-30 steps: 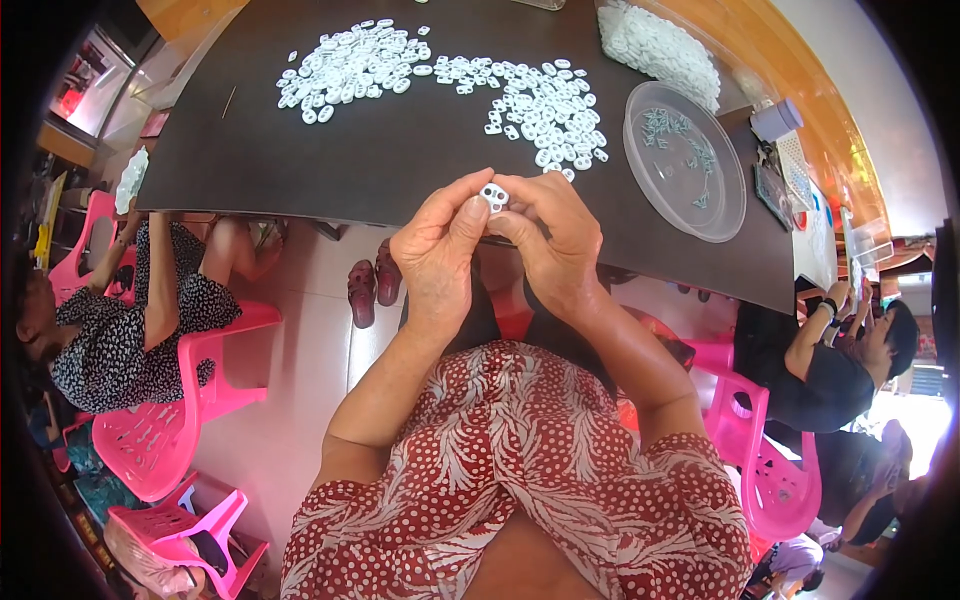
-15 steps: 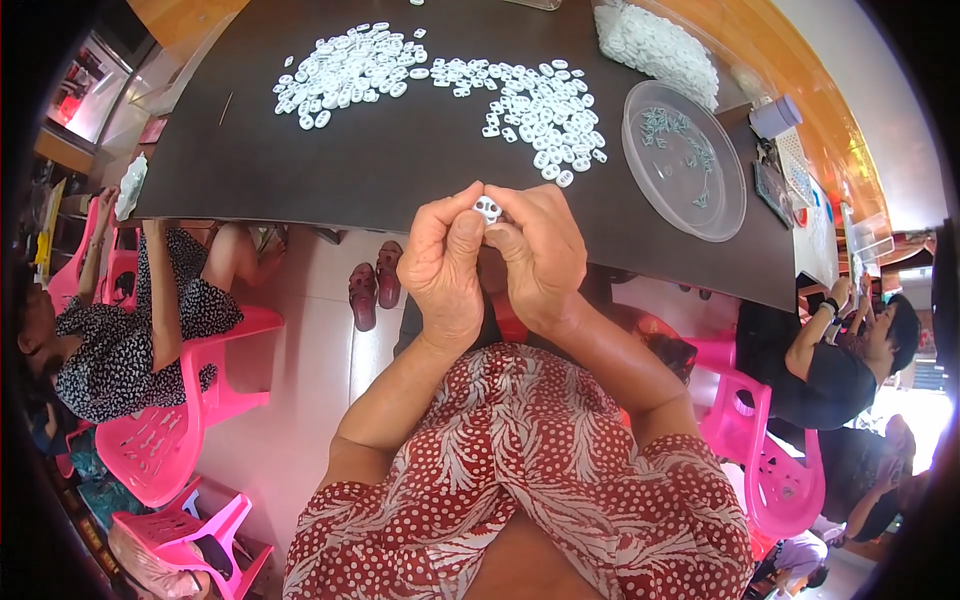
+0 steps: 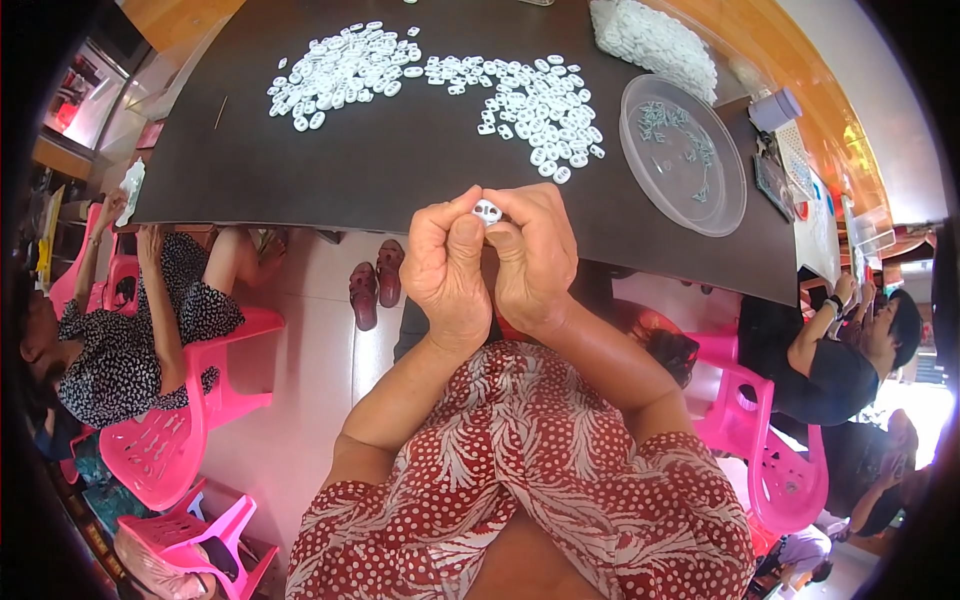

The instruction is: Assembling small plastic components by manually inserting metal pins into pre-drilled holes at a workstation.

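Just off the near edge of the dark table [image 3: 330, 185], my left hand [image 3: 447, 268] and my right hand [image 3: 535, 258] meet at the fingertips. Between them they pinch a small white oval plastic piece with two holes [image 3: 487, 211], one hand at either side. Both thumbs press at its lower side, and the index fingers close over its ends. Beyond my hands on the tabletop lies a loose pile of similar white pieces [image 3: 545, 110]. Another, larger pile [image 3: 345, 75] of them spreads to the left.
On the right a round clear plastic tray [image 3: 672, 190] holds small greenish parts. Behind it sits a bag of white pieces [image 3: 655, 45]; a purple cup [image 3: 775, 110] stands farther right. Pink chairs [image 3: 150, 450] and seated people flank me. Dark red sandals [image 3: 363, 295] lie on the floor.
The white piece has turned slightly between my fingertips, so its two holes show more squarely. My hands stay in nearly the same place.
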Demonstrator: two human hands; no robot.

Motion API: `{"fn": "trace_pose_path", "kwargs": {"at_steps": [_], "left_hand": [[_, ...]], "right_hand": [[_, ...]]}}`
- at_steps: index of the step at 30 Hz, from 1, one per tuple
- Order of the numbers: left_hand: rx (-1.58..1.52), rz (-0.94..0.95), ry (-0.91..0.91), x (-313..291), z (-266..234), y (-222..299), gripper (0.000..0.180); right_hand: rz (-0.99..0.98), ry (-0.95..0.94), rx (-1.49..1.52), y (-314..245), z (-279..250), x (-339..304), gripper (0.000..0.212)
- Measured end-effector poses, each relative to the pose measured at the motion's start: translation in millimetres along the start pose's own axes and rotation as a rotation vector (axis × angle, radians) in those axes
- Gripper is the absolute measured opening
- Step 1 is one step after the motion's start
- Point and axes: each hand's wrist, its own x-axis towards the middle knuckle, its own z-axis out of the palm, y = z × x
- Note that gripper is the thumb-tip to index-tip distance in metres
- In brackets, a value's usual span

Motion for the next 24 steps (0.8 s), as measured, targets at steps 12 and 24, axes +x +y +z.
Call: {"fn": "trace_pose_path", "kwargs": {"at_steps": [12, 24], "left_hand": [[0.143, 0.106, -0.034, 0, 1, -8, 0.017], [0.09, -0.266, -0.21, 27, 9, -6, 0.021]], "right_hand": [[-0.086, -0.028, -0.012, 5, -6, 1, 0.034], [0.209, -0.119, -0.168, 28, -63, 49, 0.01]]}}
